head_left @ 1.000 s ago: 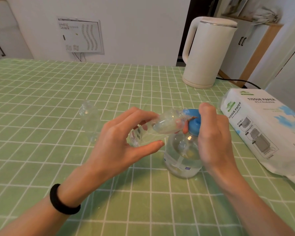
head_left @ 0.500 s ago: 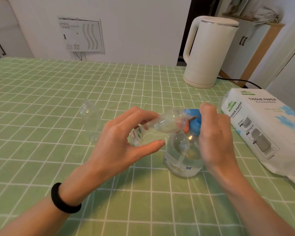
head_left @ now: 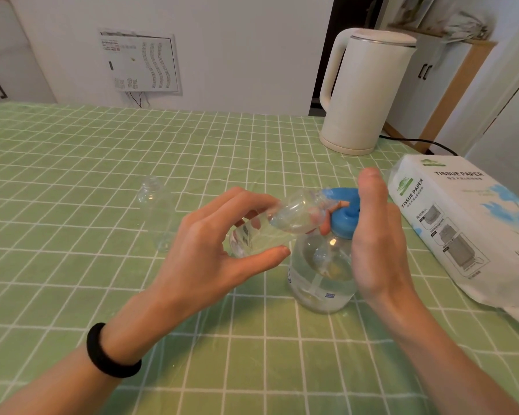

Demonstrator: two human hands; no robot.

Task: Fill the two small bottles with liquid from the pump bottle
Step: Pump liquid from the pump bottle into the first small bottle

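L hand (head_left: 210,250) grips small bottle (head_left: 270,226), tilted, mouth at blue pump head (head_left: 343,211). R hand (head_left: 378,235) on pump bottle (head_left: 321,280), grip can't tell. 2nd small bottle (head_left: 156,214) upright at 9 o'clock.

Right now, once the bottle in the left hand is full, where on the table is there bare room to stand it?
The green cloth is bare left of the empty small bottle, behind it toward the wall, and in front between the forearms. Crowded: the right side, where pump bottle, kettle and tissue pack sit close together.
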